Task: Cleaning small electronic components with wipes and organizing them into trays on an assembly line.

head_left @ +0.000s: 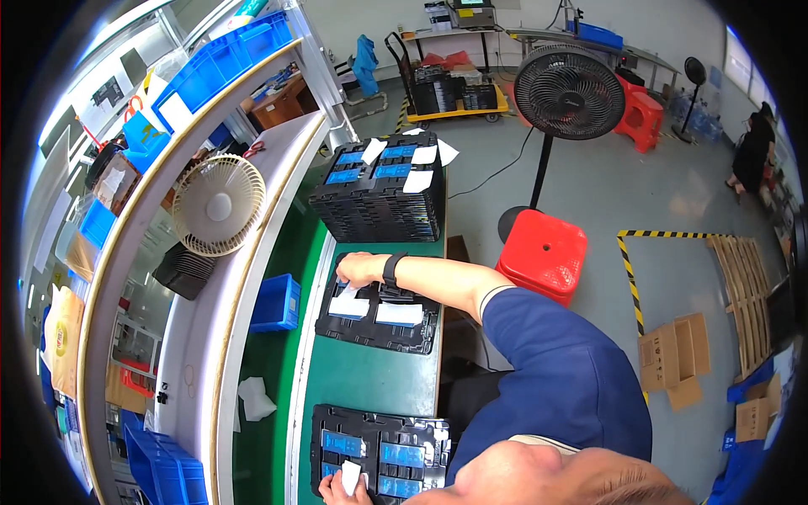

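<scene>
1. Right now a hand (360, 269) with a black wrist band reaches far out over a black tray (377, 318) in the middle of the green table (362, 379). It seems to be the right hand, but the view bends so much that this is hard to be sure of.
2. Its fingers curl down on a white paper (348, 301) at the back corner of that tray. They look closed on the paper, though the fingertips are hidden under the hand.
3. Next to that paper lies a second white sheet (398, 314), flat in the same tray. Flat sheets stay put.
4. Down at the bottom edge, the other hand (341, 488) pinches a small white card (351, 476) over a near tray (379, 459).
5. That near tray holds blue pieces in little pockets, so each piece keeps its own spot.
6. Far up the table stands a stack of black trays (379, 202) with more blue pieces and white papers on top. Stacking saves room.
7. A cream desk fan (217, 204) sits on the shelf beside the table, and a red stool (543, 252) stands on the floor.
8. The person's head and blue sleeve cover part of the near tray, and the picture cuts off the lower hand, so I cannot see all its fingers.
</scene>
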